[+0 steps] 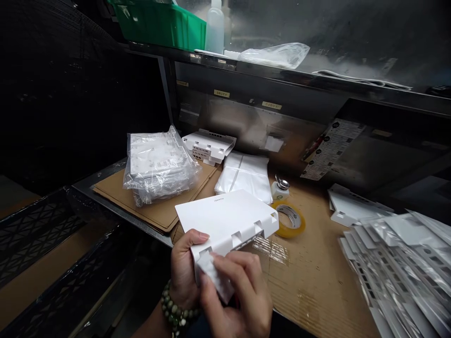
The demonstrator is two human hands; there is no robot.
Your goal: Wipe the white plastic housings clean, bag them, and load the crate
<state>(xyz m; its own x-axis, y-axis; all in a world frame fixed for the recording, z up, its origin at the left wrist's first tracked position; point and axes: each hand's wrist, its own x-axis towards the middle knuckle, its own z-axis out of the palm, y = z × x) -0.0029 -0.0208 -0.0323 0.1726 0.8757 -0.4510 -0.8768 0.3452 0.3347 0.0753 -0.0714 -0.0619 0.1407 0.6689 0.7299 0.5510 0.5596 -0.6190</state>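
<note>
A white plastic housing (221,216) with small dark lettering on its flat face is tilted in front of me, its slotted edge towards me. My left hand (185,270), with a beaded bracelet at the wrist, grips the near left corner, thumb on top. Fingers of my right hand (244,293) pinch a white wiping cloth (213,272) against that same edge, close to the left thumb. Part of the cloth is hidden behind the fingers. Just beyond the housing lie a roll of yellowish tape (298,223) and a small bottle with a metal top (281,188).
Bagged white panels (158,155) rest on cardboard sheets (162,220) at left. Behind are another housing (211,143) and a stack of clear bags (246,173). Bagged housings (405,267) pile up at right. Above runs a shelf with a green bin (162,26).
</note>
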